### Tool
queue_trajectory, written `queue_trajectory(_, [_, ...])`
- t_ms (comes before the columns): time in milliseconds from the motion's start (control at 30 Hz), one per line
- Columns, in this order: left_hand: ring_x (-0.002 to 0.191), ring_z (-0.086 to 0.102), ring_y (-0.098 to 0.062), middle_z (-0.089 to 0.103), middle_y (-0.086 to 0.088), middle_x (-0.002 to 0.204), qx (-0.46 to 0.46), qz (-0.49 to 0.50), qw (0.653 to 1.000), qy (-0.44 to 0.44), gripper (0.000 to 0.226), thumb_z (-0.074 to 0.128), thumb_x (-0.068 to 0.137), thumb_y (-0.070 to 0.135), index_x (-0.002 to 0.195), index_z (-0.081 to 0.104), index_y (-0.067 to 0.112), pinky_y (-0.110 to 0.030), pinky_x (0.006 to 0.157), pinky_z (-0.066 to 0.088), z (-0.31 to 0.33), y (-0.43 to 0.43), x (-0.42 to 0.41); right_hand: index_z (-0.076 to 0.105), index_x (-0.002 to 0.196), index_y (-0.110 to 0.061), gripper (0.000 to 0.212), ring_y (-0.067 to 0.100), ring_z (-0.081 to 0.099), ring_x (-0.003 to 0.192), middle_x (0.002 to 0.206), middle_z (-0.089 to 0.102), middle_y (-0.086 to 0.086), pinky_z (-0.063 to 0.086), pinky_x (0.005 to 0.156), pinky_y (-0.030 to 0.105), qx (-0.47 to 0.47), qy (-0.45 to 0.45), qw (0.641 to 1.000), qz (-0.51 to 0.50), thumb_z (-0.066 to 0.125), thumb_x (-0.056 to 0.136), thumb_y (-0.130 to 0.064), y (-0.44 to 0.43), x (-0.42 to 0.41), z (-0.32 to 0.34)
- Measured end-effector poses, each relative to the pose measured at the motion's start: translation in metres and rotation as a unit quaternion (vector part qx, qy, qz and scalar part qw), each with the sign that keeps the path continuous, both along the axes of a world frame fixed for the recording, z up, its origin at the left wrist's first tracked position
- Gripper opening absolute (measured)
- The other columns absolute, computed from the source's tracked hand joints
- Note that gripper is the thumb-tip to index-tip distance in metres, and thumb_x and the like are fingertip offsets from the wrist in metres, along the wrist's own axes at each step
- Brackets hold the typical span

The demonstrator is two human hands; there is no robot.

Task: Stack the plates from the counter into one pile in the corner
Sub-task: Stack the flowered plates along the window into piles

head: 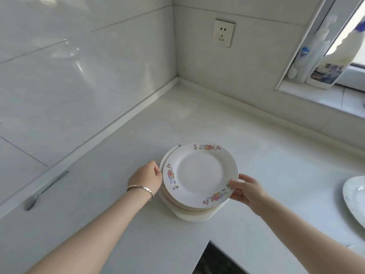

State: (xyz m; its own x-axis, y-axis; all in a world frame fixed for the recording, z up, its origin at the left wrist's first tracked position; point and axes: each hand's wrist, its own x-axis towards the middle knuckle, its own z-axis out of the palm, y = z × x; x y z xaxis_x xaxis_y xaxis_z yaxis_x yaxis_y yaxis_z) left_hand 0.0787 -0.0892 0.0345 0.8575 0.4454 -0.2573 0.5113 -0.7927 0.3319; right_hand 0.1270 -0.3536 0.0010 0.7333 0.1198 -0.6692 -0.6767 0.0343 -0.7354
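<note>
A utensil (45, 191) lies far left on the surface (266, 155), too blurred to name. The left hand (147, 177) is against the left side of the pile (197, 213). Its fingertips are hidden by the rims, so I cannot tell whether it grips or only steadies. The pile stands mid-surface, well apart from the wall corner. The top plate (200, 174) seems to be just landing and overhangs rightward. The right hand (245, 189) pinches its rim, thumb on top. The next move is probably to centre it, let go, then fetch the other plate (355, 196), cut off at the right edge. How many plates the pile holds is unclear.
</note>
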Motion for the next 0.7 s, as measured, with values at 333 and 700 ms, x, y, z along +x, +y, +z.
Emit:
queue_trajectory(333, [0.075, 0.055, -0.027, 0.067, -0.004, 0.099, -0.045, 0.011, 0.999, 0.003, 0.009, 0.040, 0.092, 0.020, 0.087, 0.048, 0.022, -0.026, 0.063, 0.037, -0.009, -0.007, 0.014, 0.049, 0.120, -0.009, 0.030, 0.018, 0.060, 0.055, 0.069, 0.067, 0.005, 0.051, 0.062, 0.032, -0.334, -0.145, 0.920, 0.144, 0.046, 0.092, -0.018, 0.017, -0.007, 0.000])
queue_trajectory(700, [0.075, 0.058, -0.027, 0.065, -0.001, 0.087, -0.060, -0.038, 0.998, 0.004, 0.009, 0.041, 0.091, 0.016, 0.087, 0.048, 0.021, -0.027, 0.065, 0.041, -0.012, -0.028, 0.029, 0.035, 0.133, -0.018, 0.043, 0.026, 0.061, 0.074, 0.092, 0.070, 0.012, 0.050, 0.066, 0.034, -0.390, -0.141, 0.888, 0.198, 0.045, 0.093, -0.032, 0.019, 0.001, -0.010])
